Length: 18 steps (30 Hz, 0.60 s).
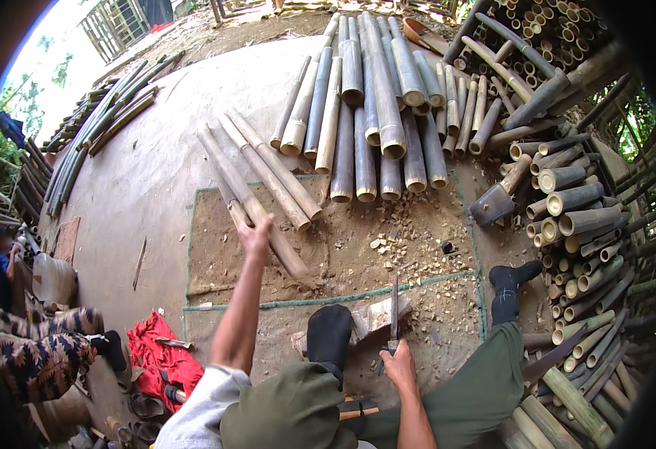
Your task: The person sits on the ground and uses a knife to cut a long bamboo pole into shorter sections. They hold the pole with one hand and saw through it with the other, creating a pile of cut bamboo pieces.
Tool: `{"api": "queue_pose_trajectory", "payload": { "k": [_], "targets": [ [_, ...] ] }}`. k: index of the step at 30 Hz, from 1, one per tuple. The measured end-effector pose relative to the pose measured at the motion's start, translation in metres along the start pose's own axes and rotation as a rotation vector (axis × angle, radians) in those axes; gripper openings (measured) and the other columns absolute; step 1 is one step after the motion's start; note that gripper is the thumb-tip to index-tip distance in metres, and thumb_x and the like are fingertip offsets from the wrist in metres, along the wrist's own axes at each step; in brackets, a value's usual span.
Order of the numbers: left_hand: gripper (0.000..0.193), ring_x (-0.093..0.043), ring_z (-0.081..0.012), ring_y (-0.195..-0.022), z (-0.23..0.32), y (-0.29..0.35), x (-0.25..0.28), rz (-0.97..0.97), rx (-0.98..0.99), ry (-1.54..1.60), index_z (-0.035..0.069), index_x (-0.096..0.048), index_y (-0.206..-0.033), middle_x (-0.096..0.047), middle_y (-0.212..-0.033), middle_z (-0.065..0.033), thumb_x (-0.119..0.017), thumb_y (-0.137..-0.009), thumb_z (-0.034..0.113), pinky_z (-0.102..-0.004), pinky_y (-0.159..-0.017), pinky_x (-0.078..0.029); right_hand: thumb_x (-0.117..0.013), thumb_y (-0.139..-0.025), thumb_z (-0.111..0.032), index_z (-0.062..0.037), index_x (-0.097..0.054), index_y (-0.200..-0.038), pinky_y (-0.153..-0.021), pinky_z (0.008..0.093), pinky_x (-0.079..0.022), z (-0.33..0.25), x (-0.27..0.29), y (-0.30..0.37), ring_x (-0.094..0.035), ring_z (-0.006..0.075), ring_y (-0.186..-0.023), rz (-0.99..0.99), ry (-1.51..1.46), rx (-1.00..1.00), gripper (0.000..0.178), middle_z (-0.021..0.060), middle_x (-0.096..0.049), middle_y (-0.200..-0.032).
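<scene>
My left hand (254, 238) is closed around a bamboo pole (247, 193), which slants toward me over the brown mat; its near end is blurred. A thinner pole (232, 208) lies close along its left side, its near end partly hidden at my fingers. Just right of it, two more bamboo poles (272, 185) lie side by side. In my right hand (399, 365) is a long knife (395, 308), gripped by its handle, blade pointing away from me. The blade passes over a pale wooden block (377, 316), beside my black-socked foot (328, 333).
Thick bamboo poles (365, 161) are stacked on the mat (216, 258) at the far side. Wood chips (392, 243) litter it. More cut bamboo (568, 202) is piled at right, near a wooden mallet (496, 202). A red cloth (163, 359) and another person's legs (40, 348) are at left.
</scene>
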<state>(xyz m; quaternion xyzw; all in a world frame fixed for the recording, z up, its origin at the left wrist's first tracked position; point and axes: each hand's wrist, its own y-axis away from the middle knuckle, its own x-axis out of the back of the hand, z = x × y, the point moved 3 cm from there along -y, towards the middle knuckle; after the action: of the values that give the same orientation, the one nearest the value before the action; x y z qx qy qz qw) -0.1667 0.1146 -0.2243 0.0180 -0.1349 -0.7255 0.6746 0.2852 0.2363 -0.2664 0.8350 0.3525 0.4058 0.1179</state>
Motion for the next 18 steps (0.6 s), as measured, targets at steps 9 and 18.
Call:
{"api": "queue_pose_trajectory", "payload": {
  "k": [9,18],
  "targets": [
    [0.08,-0.046,-0.0379,-0.124,-0.011,-0.035,0.009,0.216,-0.009,-0.671,0.01,-0.044,-0.14,-0.046,-0.131,-0.0213,-0.077,-0.067,0.021,-0.0481,-0.107,-0.038,-0.07,-0.081,-0.018,0.0067,-0.052,-0.104,-0.057,0.0411,-0.052,0.014,0.002,0.0,-0.067,0.0306,-0.063,0.076,0.069,0.047,0.038,0.0216,-0.063,-0.082],
    [0.08,-0.051,-0.0329,-0.121,0.0,-0.006,-0.04,0.046,-0.366,-0.954,0.007,-0.036,-0.145,-0.052,-0.128,-0.0187,-0.073,-0.077,0.03,-0.0547,-0.104,-0.036,-0.07,-0.081,-0.018,0.0064,-0.053,-0.105,-0.063,0.0426,-0.053,0.006,0.005,0.0,-0.068,0.0328,-0.071,0.019,0.053,-0.037,0.038,0.0236,-0.064,-0.087]
  ]
}}
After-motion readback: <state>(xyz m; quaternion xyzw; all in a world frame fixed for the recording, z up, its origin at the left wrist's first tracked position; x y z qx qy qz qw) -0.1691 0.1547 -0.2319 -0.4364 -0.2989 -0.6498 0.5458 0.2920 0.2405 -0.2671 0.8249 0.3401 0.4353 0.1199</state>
